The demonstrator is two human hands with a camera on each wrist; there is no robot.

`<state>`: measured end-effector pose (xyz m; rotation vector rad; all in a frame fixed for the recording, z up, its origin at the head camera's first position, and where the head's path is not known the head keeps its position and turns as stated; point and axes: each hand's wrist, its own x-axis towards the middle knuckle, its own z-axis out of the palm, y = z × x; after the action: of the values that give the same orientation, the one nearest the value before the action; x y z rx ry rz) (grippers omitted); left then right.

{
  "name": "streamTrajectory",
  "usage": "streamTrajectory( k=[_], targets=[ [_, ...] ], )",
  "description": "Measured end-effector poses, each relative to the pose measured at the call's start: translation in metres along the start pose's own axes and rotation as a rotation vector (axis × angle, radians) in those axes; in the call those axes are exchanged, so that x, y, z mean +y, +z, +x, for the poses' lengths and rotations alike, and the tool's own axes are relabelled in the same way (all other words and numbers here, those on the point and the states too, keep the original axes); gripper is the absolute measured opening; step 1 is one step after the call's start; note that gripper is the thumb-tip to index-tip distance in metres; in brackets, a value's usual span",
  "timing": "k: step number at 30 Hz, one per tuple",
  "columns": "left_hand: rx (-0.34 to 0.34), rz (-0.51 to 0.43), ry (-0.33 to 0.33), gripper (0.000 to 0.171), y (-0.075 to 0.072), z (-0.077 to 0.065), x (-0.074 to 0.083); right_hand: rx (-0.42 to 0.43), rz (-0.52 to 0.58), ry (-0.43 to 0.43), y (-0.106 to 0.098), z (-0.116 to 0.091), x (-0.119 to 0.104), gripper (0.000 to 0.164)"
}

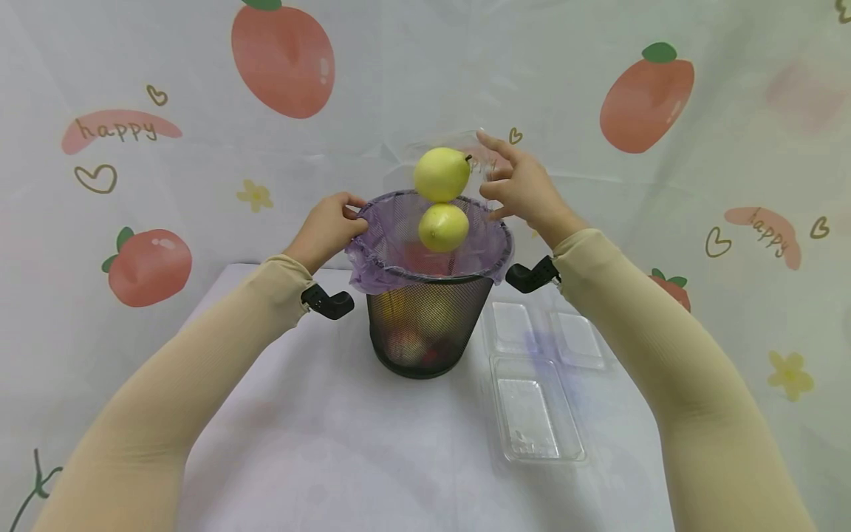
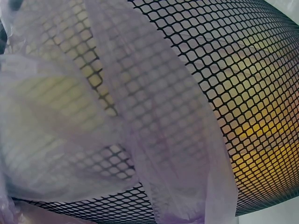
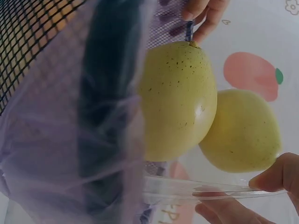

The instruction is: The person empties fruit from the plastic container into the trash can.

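My right hand [image 1: 525,188] pinches the rim of a clear plastic container [image 3: 219,190], which is tipped up over a black mesh wastebasket [image 1: 425,325]. Two yellow-green pears, an upper one [image 1: 442,174] and a lower one [image 1: 443,228], are at the basket's mouth, one above the other. Neither pear is in my fingers. My left hand [image 1: 331,227] grips the basket's rim on the left, over the purple bag [image 1: 368,270] that lines it. Through the mesh, yellow, orange and red shapes show inside. In the left wrist view the left hand is hidden.
Three clear plastic containers lie right of the basket on the white table: a large one [image 1: 535,414], a smaller one [image 1: 513,329] and another [image 1: 577,340]. Behind hangs a white cloth [image 1: 425,66] printed with fruit.
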<state>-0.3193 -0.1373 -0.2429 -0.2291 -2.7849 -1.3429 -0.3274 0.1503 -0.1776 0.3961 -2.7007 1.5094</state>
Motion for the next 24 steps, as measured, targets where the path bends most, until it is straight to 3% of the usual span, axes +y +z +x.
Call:
streamTrajectory(
  k=[24],
  targets=[
    [0.001, 0.008, 0.004, 0.049, 0.002, 0.0005, 0.0023, 0.125, -0.189, -0.101, -0.0027, 0.0011, 0.0006, 0.082]
  ],
)
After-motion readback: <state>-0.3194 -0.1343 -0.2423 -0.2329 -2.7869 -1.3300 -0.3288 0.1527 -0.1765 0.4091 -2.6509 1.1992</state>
